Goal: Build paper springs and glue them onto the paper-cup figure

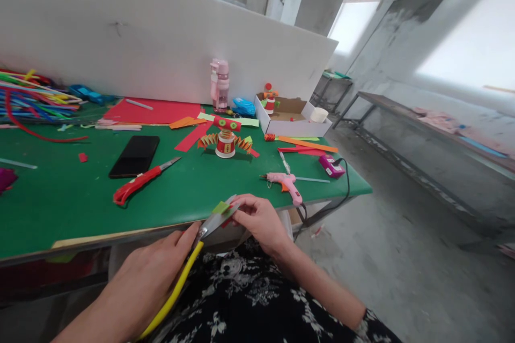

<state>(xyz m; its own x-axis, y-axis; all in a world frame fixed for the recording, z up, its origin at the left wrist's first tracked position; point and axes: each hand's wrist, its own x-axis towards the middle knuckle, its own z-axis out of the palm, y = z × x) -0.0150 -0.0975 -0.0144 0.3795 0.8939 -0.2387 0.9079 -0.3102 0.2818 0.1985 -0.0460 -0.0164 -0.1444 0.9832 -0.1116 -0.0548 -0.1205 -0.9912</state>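
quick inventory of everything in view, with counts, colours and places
table: 1, green, front
board: 1, white, behind table
box: 1, white, back right
cup or roll: 1, white, at box
paper figures: 2, red-orange-white, mid-table and box
bottle: 1, pink, against board
blue bundle: 1, blue, beside bottle
loose paper: several, red/orange/green, back half
sticks: many, multicoloured, back left
knife: 1, red-handled, left of centre
phone: 1, black, beside knife
glue gun: 1, pink, right
plug block: 1, purple, near glue gun
benches: at least 2, grey, beyond right
scissors: 1, yellow and silver, front centre
paper pieces: count unclear, green and red, at blades
left grip: 1, bare, on scissors
right grip: 1, bare, on paper pieces
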